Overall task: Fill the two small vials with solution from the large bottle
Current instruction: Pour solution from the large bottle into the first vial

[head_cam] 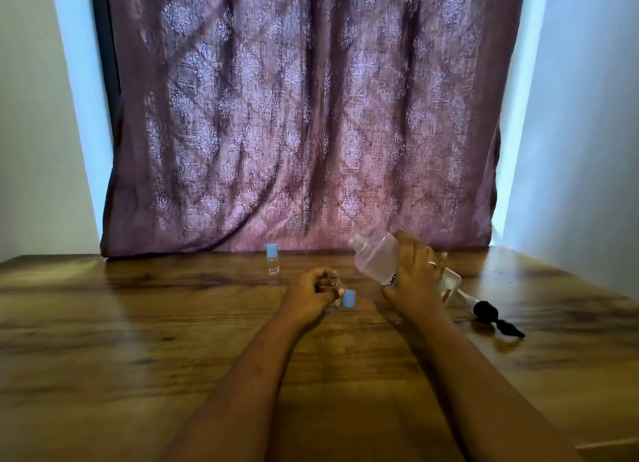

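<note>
Head view: right hand (413, 278) grips tilted translucent bottle (375, 254); left hand (306, 294) pinches uncapped cylindrical vial (334, 281).

**Large bottle** (375, 256): clear plastic, uncapped, partly filled with clear liquid, with black handwriting on a label towards its base. It is tilted, with the open neck pointing up and to the left. The right hand (415, 278) grips it around the body.

**Open vial** (334, 279): small, clear, upright, with no cap fitted. It is at the centre of the scene, held by the left hand (306, 295). A loose blue cap (349, 298) stands on the table (155, 340) just right of it.

**Capped vial** (272, 266): clear, upright, blue cap fitted, red-and-white label. It stands farther back and to the left, apart from the open vial.
</note>
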Demonstrator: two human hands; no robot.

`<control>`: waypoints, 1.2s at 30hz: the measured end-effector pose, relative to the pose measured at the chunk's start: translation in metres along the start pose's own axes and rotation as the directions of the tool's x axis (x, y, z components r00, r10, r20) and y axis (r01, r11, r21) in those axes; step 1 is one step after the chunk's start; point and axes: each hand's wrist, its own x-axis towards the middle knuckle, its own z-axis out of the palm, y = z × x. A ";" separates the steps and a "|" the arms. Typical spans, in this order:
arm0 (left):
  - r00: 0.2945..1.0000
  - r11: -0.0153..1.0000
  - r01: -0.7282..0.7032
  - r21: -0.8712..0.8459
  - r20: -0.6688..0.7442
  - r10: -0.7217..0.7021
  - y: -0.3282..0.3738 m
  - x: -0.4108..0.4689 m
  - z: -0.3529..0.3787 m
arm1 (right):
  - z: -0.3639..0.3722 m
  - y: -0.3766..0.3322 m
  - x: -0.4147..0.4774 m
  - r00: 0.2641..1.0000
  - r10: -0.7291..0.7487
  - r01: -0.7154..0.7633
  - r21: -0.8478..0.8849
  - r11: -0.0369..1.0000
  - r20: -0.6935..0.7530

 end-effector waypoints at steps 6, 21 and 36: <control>1.000 1.000 -0.023 0.016 0.018 0.023 0.000 -0.002 -0.002 | 0.004 -0.002 -0.002 0.992 -0.128 0.125 -0.150 0.981 -0.005; 1.000 0.996 -0.022 0.081 0.024 0.020 -0.002 0.001 -0.001 | 0.004 0.000 -0.001 0.987 -0.161 0.163 -0.118 0.979 0.028; 0.999 0.995 -0.019 0.094 0.030 0.017 -0.001 -0.003 -0.002 | -0.001 -0.002 -0.002 0.979 -0.203 0.204 -0.076 0.976 0.014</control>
